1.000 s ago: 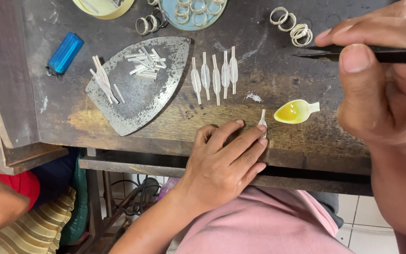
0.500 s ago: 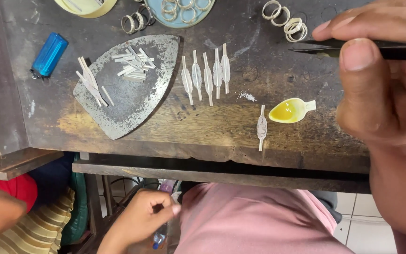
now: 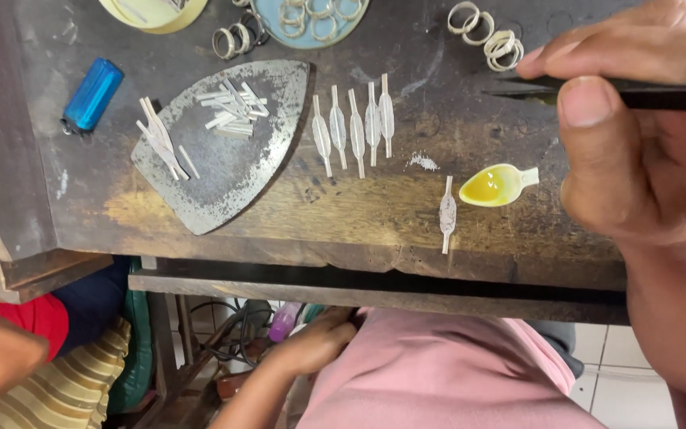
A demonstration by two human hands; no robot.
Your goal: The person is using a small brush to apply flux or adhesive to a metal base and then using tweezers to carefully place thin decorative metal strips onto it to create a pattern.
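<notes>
Meanwhile, the right hand pinches black tweezers above the worn wooden surface; a leaf-shaped silver piece lies beside a yellow-filled spoon dish. Steady, fine-tipped placement seems key. The left hand rests loosely curled below the surface.

The right hand fills the right side of the view, large and close to the camera. It is bare, with no glove, and the broad thumb shows a short, pale, neatly trimmed nail. At the top right corner a narrow band of metal shows on one finger, seemingly a ring, though it is cut off by the frame edge. The forearm below it is bare, with no sleeve or watch visible.

The left hand lies low in the view, also bare, its forearm uncovered. Beside it is pink cloth, smooth and plain, worn over the body or lap.
</notes>
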